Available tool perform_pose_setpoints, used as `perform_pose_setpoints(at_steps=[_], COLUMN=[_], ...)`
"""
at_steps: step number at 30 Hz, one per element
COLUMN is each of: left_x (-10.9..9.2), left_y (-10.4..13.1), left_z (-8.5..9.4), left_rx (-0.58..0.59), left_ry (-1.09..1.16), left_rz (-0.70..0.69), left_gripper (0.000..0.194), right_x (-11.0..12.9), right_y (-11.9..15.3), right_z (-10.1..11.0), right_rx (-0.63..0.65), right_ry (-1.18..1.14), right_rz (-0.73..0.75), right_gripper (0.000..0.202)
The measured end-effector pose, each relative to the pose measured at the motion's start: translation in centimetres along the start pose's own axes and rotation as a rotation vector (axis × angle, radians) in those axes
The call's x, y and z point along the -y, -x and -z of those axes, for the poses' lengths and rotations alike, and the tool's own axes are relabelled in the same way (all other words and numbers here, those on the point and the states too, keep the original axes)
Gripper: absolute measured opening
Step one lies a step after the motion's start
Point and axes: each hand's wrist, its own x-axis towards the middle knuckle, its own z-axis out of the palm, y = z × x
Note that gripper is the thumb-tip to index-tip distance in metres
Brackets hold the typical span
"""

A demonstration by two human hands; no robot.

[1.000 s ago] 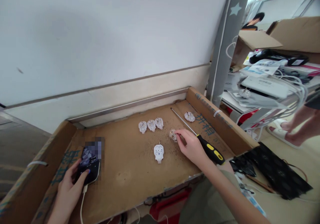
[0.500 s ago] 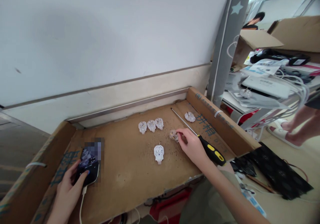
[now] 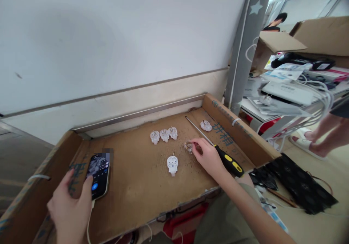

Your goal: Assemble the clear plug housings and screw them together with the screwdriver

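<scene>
My left hand (image 3: pixel 72 202) is beside a phone (image 3: pixel 98 176) lying screen up on the cardboard. Its fingers are spread, and the thumb reaches over the phone's near left edge. With fingertips pinched, my right hand (image 3: pixel 205 155) grips a small clear plug (image 3: pixel 188 147) low over the cardboard; part of it is hidden by the fingers. Nearest to it lies a white plug (image 3: pixel 172 165) with prongs pointing away. Farther back stand several more plugs: a row of three, including a left one (image 3: pixel 155 137), and a single plug (image 3: pixel 206 126) at the right.
A long screwdriver (image 3: pixel 230 161) with a black and yellow handle lies right of my right hand. Cardboard walls (image 3: pixel 240 127) edge the tray. A white cable (image 3: pixel 89 222) runs from the phone. Beyond the grey post (image 3: pixel 242 51) are a cluttered table and another person's legs (image 3: pixel 324 135).
My left hand has let go of the phone and opened, moving slightly left; the phone now lies flatter with its screen showing. My right hand keeps hold of the clear plug at nearly the same spot.
</scene>
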Motion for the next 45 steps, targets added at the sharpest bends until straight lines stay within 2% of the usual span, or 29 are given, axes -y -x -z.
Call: perform_pose_setpoints(at_steps=[1,3,6,7,9,11,14,19,25,39,45], left_x=[-2.7,-8.6,-16.4,-18.2,-20.3,-20.9,-20.2,-19.7,-19.7,-19.6,-19.5], left_y=[0.5,1.9,4.6,5.3,6.4,6.8,6.7,6.4,6.4,6.6,6.9], left_z=[0.2,-0.4,-3.6,-4.9,-7.2,-8.7,-9.4,-9.1,-8.9,-8.9,-9.1], left_rx=[-0.008,0.118,0.479,0.570,0.682,0.709,0.699,0.676,0.730,0.693,0.742], left_ry=[0.023,0.198,0.271,0.301,0.337,0.349,0.362,0.364,0.405,0.584,0.693], left_rz=[-0.039,-0.214,-0.614,-0.716,-0.817,-0.831,-0.810,-0.798,-0.723,-0.599,-0.574], left_gripper=[0.059,0.059,0.062,0.063,0.056,0.044,0.040,0.040,0.043,0.044,0.042], right_x=[0.0,-0.1,-0.3,-0.4,-0.6,-0.7,-0.6,-0.4,-0.3,-0.1,0.2], right_y=[0.0,0.0,0.0,-0.1,-0.1,-0.1,-0.2,0.0,0.1,0.2,0.1], right_z=[0.0,-0.1,-0.1,-0.1,-0.1,-0.1,-0.2,-0.2,-0.2,-0.1,0.2], right_rx=[0.002,0.002,-0.006,-0.012,-0.030,-0.040,-0.032,-0.056,-0.055,-0.074,-0.071], right_ry=[-0.005,-0.014,-0.025,-0.026,-0.026,-0.025,-0.022,0.013,0.001,-0.054,-0.099], right_rz=[-0.002,-0.008,-0.015,-0.018,-0.030,-0.040,-0.037,-0.051,-0.033,-0.011,0.002], right_gripper=[0.019,0.020,0.023,0.024,0.026,0.027,0.027,0.026,0.026,0.024,0.021])
